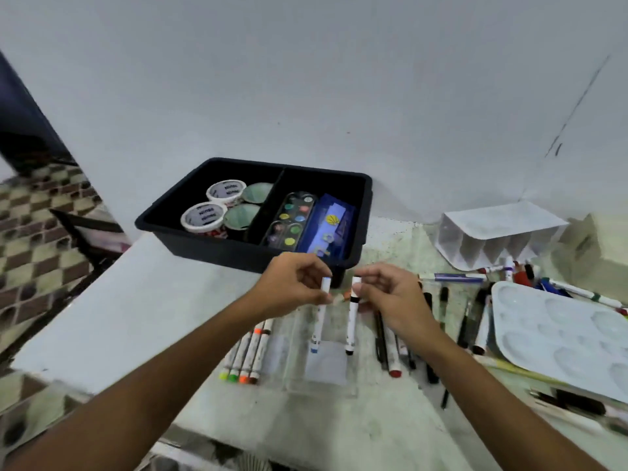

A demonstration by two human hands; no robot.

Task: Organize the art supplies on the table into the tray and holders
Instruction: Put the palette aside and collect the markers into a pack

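My left hand [293, 283] pinches a white marker with a blue tip [318, 321] near its top end. My right hand [390, 294] pinches a white marker with a black tip [352, 321] the same way. Both markers hang upright, tips down, over a clear plastic holder [323, 372] lying on the table. Several markers with yellow, green and orange caps [248, 351] lie just left of the holder. A black tray [363, 198] behind my hands holds paint pots, a round-well watercolour set [289, 219] and a blue box [334, 226].
More markers and pens [438, 334] lie scattered to the right. A white mixing palette [560, 338] sits at the right edge, and a white divided holder [496, 239] lies tipped near the wall. The table's left edge drops to a chequered floor.
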